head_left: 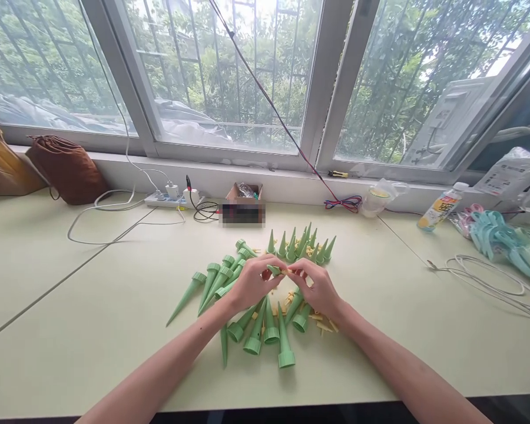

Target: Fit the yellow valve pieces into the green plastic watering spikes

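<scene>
Green plastic piece (274, 270), one, partly hidden: raised over the surface (48, 353), held in the fingers of the left hand (252, 282). Yellow piece (285, 271), one: pinched by the right hand (320, 290), at the green one. Possible mishaps: slack pinch, dropping it among loose yellow bits (321, 325); straying knuckles, toppling upright spikes (282, 247).

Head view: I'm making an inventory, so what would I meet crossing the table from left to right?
Tan bag, brown pouch, power strip, left hand, right hand, plastic cup, bottle, turquoise pieces.
</scene>
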Available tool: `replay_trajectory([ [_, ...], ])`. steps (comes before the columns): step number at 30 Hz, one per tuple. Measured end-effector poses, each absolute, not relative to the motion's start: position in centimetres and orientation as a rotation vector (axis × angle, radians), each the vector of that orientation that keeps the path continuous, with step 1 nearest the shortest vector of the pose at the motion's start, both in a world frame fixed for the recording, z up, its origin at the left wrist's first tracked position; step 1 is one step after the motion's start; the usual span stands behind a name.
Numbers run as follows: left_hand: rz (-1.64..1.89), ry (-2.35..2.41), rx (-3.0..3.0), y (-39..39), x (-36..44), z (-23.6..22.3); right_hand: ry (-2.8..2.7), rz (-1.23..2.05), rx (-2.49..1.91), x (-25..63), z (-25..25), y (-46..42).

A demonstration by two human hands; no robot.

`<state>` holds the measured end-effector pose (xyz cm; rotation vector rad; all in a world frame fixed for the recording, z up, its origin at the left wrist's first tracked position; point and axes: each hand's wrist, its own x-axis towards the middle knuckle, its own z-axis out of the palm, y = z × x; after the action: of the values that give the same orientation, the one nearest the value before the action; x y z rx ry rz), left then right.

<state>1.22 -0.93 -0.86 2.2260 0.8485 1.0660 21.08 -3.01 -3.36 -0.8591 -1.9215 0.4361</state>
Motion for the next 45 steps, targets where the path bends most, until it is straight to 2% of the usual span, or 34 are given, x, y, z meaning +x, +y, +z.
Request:
replay_trajectory([
  [34,1.06,0.91,2.443,-1.0,1.6,-1.9,-2.018,0.333,-0.975,21.0,-3.3,-2.8],
  [45,1.049,0.891,2.428,-1.1,1.7,-2.1,-2.0,0.4,-0.994,21.0,-3.9,-2.7],
])
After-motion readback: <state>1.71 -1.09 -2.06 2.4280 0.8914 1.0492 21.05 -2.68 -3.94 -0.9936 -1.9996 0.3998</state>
